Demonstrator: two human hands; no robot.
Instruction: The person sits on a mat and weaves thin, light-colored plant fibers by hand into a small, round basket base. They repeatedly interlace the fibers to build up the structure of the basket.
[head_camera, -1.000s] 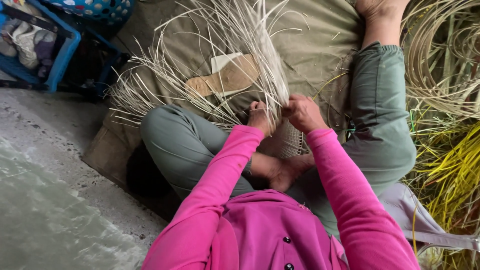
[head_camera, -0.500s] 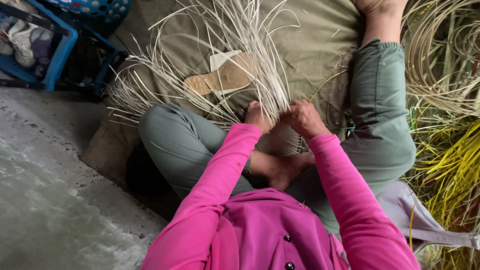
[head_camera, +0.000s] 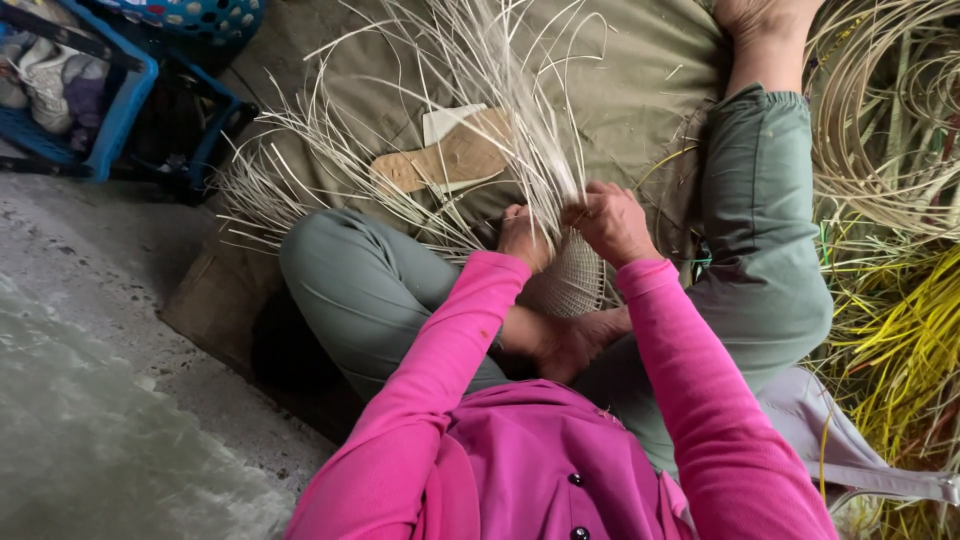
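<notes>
A small woven basket (head_camera: 575, 280) of pale cane rests between my knees, with many long loose strands (head_camera: 480, 110) fanning up and outward from its rim. My left hand (head_camera: 525, 238) grips the strands at the basket's left edge. My right hand (head_camera: 610, 222) pinches strands at the upper right edge, close beside the left hand. My pink sleeves cover both forearms, and my green trouser legs (head_camera: 760, 230) are folded around the basket. My foot lies just below the basket.
I sit on an olive cloth mat (head_camera: 620, 90) over concrete floor (head_camera: 90, 400). A flat wooden sole-shaped piece (head_camera: 445, 160) lies beyond the strands. Coiled cane (head_camera: 890, 110) and yellow strips (head_camera: 900, 350) pile at right. A blue crate (head_camera: 110, 110) stands at upper left.
Both hands stay on the basket rim, shifting slightly among the strands. The view has moved a little.
</notes>
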